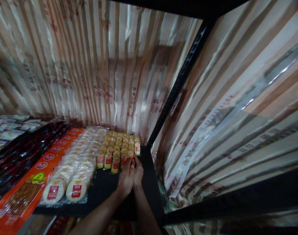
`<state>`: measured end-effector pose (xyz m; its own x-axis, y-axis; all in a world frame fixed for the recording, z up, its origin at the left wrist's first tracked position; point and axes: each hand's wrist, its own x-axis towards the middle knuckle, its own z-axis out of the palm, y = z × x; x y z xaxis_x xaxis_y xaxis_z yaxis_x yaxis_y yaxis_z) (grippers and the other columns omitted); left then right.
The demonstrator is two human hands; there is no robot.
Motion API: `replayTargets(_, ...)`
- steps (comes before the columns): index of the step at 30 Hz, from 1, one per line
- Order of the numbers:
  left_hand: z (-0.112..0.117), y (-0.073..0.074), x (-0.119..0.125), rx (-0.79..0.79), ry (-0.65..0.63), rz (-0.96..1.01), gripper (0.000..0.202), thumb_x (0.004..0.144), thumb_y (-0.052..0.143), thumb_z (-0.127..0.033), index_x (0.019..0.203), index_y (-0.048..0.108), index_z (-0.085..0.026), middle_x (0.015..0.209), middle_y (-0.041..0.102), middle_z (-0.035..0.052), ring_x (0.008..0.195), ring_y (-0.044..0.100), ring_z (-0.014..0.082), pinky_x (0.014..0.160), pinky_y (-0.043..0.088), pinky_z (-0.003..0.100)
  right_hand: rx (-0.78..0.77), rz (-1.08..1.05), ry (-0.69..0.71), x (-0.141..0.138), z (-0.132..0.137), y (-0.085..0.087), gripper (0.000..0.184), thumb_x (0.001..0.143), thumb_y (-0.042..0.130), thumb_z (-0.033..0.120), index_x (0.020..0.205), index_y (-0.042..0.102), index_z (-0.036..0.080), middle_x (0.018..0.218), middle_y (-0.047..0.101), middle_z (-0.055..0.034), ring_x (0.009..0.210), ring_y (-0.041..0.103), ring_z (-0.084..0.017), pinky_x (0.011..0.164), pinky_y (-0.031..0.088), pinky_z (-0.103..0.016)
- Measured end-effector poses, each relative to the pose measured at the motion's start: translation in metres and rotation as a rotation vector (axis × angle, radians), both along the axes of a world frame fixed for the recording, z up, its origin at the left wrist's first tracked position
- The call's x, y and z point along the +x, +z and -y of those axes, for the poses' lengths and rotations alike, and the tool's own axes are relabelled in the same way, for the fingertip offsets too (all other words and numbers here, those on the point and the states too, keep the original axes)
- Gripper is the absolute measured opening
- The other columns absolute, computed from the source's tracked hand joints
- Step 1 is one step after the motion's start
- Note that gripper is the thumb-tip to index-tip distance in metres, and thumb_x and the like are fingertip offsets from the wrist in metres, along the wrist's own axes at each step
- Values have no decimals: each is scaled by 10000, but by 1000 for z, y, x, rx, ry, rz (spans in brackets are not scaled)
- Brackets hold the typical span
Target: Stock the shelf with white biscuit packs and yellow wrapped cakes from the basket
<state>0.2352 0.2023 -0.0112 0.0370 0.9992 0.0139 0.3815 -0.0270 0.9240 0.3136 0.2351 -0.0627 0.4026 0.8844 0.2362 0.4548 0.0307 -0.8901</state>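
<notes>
Small yellow snack packs with red labels stand in several tight rows on a black shelf. My left hand and my right hand are side by side at the front right of these rows, almost touching each other. Their fingers are closed together at the fingertips around the lower part of one yellow pack. The hands hide much of that pack's front. Just to the right and behind, another yellow pack stands at the end of its row.
Left of the yellow packs lie two rows of round white wrapped crackers. Beyond them are orange bags of stick snacks, dark shiny packets and white packets. A black shelf post rises at the right corner, before striped sheeting.
</notes>
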Motion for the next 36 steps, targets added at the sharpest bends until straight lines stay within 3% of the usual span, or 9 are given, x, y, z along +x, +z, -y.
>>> replayTargets(11, 6, 4, 2, 22, -29, -35, 468, 873, 293, -266, 1236, 494, -49, 1312, 486, 154, 1242, 425, 216, 1089, 285, 376, 77, 45, 51, 6, 1, -6, 449, 788, 396, 295, 1163, 574, 123, 1186, 587, -130, 1084, 536, -210, 968, 388, -354)
replayTargets(15, 14, 5, -1, 83, -33, -72, 449, 864, 301, -252, 1218, 510, -71, 1306, 495, 150, 1232, 436, 218, 1075, 309, 384, 97, 100, 2, 4, 4, 2, 440, 791, 411, 330, 1144, 573, 124, 1170, 579, -144, 1099, 515, -221, 969, 383, -376)
replayTargets(18, 33, 5, -6, 139, -34, -88, 435, 856, 300, -232, 1202, 515, -79, 1271, 524, 153, 1205, 461, 217, 1056, 334, 390, 99, 120, -58, -2, 16, 14, 426, 799, 404, 347, 1101, 585, 108, 1125, 587, -161, 1065, 525, -235, 950, 391, -408)
replayTargets(22, 82, -4, -26, 174, -22, -36, 398, 870, 299, -231, 1189, 512, -126, 1196, 574, 121, 1128, 510, 187, 1013, 381, 372, 137, 114, -44, -19, 52, 29, 380, 832, 398, 332, 1070, 587, 104, 1072, 593, -152, 1022, 537, -215, 923, 415, -382)
replayTargets(27, 164, -29, -82, 62, 3, 17, 333, 870, 326, -212, 1097, 568, -181, 1095, 619, 93, 1034, 559, 178, 924, 448, 364, 202, 72, 121, -52, 133, 33, 301, 865, 401, 254, 1101, 558, 149, 1056, 601, -114, 927, 587, -165, 862, 461, -340)
replayTargets(30, 195, -44, -122, 100, 28, -57, 303, 849, 356, -197, 1041, 590, -179, 1073, 616, 98, 1034, 554, 189, 912, 451, 365, 130, 74, 327, -78, 183, 20, 277, 870, 402, 212, 1094, 563, 184, 1002, 634, -90, 878, 612, -154, 800, 490, -315)
replayTargets(32, 203, -49, -145, 88, 50, -175, 312, 854, 329, -190, 1026, 589, -172, 1071, 608, 98, 1048, 538, 180, 930, 436, 346, 69, 87, 473, -98, 206, 4, 272, 866, 395, 199, 1060, 586, 202, 990, 653, -79, 912, 611, -159, 823, 487, -320)
replayTargets(36, 196, -52, -178, -240, 38, -597, 321, 815, 367, -139, 1044, 588, -182, 1099, 595, 88, 1066, 522, 189, 947, 409, 327, -209, 123, 626, -131, 222, -35, 300, 850, 369, 190, 1017, 618, 193, 1021, 661, -86, 949, 611, -174, 856, 473, -327)
